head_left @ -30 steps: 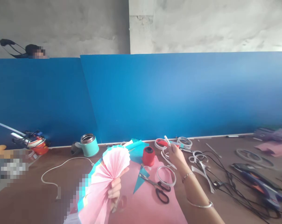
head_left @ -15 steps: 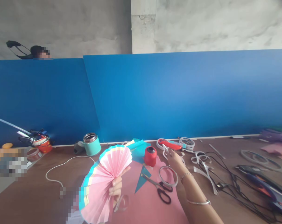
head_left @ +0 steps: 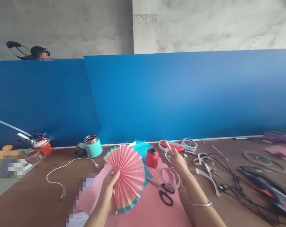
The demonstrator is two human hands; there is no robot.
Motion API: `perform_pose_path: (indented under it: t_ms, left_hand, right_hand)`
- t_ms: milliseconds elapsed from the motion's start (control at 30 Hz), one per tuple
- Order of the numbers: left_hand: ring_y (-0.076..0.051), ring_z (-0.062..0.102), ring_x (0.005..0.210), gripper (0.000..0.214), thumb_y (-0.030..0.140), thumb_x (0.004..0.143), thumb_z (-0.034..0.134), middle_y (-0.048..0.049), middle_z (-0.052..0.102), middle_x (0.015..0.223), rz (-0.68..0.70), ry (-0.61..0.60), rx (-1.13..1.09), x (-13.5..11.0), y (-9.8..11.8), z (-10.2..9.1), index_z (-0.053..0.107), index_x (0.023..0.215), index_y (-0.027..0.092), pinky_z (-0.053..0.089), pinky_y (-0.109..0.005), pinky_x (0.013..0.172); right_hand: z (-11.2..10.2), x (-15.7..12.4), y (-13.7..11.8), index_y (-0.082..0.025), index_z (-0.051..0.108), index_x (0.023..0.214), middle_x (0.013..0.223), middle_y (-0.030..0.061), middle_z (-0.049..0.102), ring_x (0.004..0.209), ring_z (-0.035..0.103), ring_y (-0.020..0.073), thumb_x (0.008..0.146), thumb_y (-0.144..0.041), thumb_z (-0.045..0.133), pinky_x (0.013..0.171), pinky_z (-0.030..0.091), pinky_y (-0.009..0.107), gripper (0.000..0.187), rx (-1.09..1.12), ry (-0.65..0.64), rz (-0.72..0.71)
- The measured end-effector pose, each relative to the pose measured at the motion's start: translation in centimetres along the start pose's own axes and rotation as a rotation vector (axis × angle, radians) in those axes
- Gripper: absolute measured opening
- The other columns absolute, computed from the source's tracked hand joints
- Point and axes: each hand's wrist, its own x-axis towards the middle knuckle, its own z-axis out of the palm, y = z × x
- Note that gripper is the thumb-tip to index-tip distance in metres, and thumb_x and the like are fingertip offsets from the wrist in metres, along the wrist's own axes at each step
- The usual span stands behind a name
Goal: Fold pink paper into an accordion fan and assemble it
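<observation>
1. Pleated paper fan (head_left: 132, 175) is gripped near its gathered centre by the left hand (head_left: 108, 186), thumb pressed over the folds; it is held nearer than the red spool (head_left: 152, 160) and to its left, above pink paper (head_left: 157, 209).
2. Folding and spreading appear done, with yellow and turquoise bands already set along the rim. No closed full circle is shown; what else is left cannot be told.
3. Scissors (head_left: 157, 185) are laid on that paper, nearer than the spool and slightly right, overlapped in view by a clear ring (head_left: 179, 181).
4. Right of the spool, a slim white item (head_left: 168, 147) is pinched in the right hand (head_left: 177, 160), fingers drawn together; its kind cannot be told.
5. Farther left of the spool, a turquoise jar (head_left: 94, 149) is stood on the bench (head_left: 74, 176).
6. Behind the spool, a blue partition (head_left: 166, 97) is seen. No brand, label or writing can be read anywhere.
</observation>
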Motion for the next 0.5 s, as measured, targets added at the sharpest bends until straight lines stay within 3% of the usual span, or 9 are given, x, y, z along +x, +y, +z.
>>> perform_pose_path:
  t_ms: [100, 233, 300, 400, 500]
  left_hand:
    - [-0.03, 0.062, 0.103, 0.053, 0.039, 0.068, 0.072, -0.0082, 0.069, 0.105, 0.144, 0.009, 0.1, 0.0, 0.5, 0.6, 0.058, 0.114, 0.017, 0.047, -0.037, 0.087]
    - [-0.031, 0.06, 0.107, 0.051, 0.04, 0.067, 0.072, -0.0097, 0.07, 0.105, 0.159, 0.025, 0.201, -0.2, 0.5, 0.7, 0.06, 0.11, 0.016, 0.046, -0.036, 0.09]
    - [-0.031, 0.061, 0.105, 0.048, 0.041, 0.067, 0.073, -0.0095, 0.07, 0.102, 0.142, 0.017, 0.226, -0.4, 0.2, 0.7, 0.061, 0.107, 0.016, 0.046, -0.036, 0.089]
    - [-0.03, 0.064, 0.098, 0.047, 0.043, 0.067, 0.072, -0.0091, 0.071, 0.096, 0.129, -0.021, 0.229, -0.4, -0.3, 0.6, 0.063, 0.104, 0.016, 0.047, -0.037, 0.087]
    - [-0.029, 0.065, 0.093, 0.046, 0.043, 0.067, 0.073, -0.0093, 0.071, 0.094, 0.128, -0.09, 0.221, -0.4, -0.9, 0.5, 0.064, 0.103, 0.015, 0.047, -0.037, 0.086]
  right_hand:
    - [0.4, 0.2, 0.5, -0.022, 0.061, 0.107, 0.083, 0.0076, 0.066, 0.074, 0.061, 0.022, 0.088, -0.03, 0.038, 0.065, 0.04, 0.03, 0.031, -0.016, 0.008, -0.058]
    - [0.0, 0.3, 0.2, -0.021, 0.068, 0.086, 0.096, 0.0118, 0.064, 0.093, 0.058, 0.0267, 0.081, -0.03, 0.05, 0.074, 0.04, 0.033, 0.021, -0.052, 0.096, -0.121]
    - [-0.7, 0.0, -0.9, -0.022, 0.069, 0.083, 0.094, 0.0098, 0.063, 0.092, 0.056, 0.0271, 0.08, -0.036, 0.053, 0.073, 0.04, 0.034, 0.021, -0.033, 0.189, -0.17]
    - [-2.1, -1.3, -3.5, -0.021, 0.064, 0.083, 0.067, 0.0012, 0.059, 0.062, 0.054, 0.0177, 0.082, -0.042, 0.052, 0.059, 0.039, 0.028, 0.025, 0.207, 0.253, -0.241]
    - [-3.0, -3.7, -6.6, -0.019, 0.057, 0.085, 0.072, 0.0009, 0.06, 0.06, 0.052, 0.0138, 0.083, -0.038, 0.054, 0.055, 0.04, 0.025, 0.019, 0.516, 0.289, -0.348]
